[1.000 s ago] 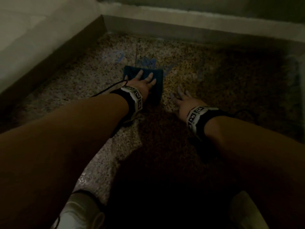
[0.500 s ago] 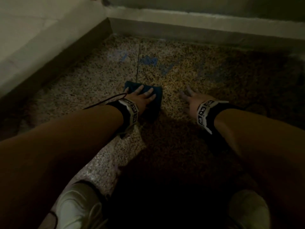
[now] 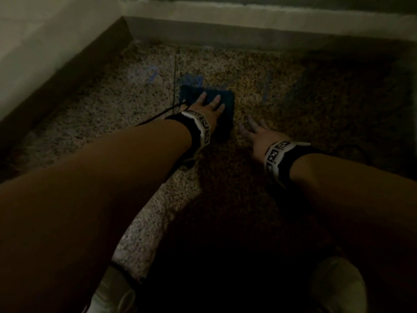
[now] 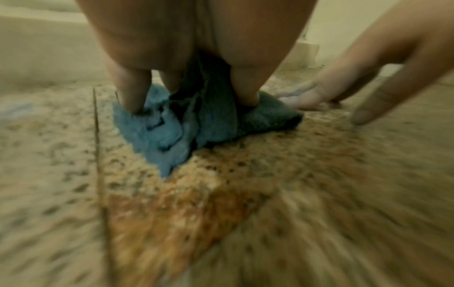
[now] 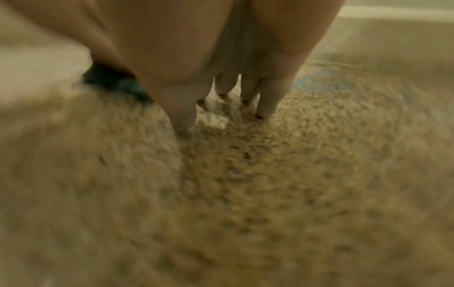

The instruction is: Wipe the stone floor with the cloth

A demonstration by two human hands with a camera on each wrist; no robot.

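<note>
left hand [image 3: 208, 107] presses the blue cloth [image 3: 225, 99] flat, fingers straight, grasping nothing, to scrub the stone floor [image 3: 112, 114]. right hand [image 3: 257, 134] lies released beside it, probably bracing.

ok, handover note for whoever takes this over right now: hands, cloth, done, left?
Left hand: flat, fingers spread, pressing the blue cloth onto the stone floor; no curled grip on it.
Right hand: open, fingers braced on bare floor just right of the cloth, holding nothing.
Cloth: bunched under the left hand, right of the floor joint, at the blue smears.
Done: cannot tell how much is wiped.
Left: the blue smears beyond the cloth still show; the shadowed right side probably needs passes too.
</note>
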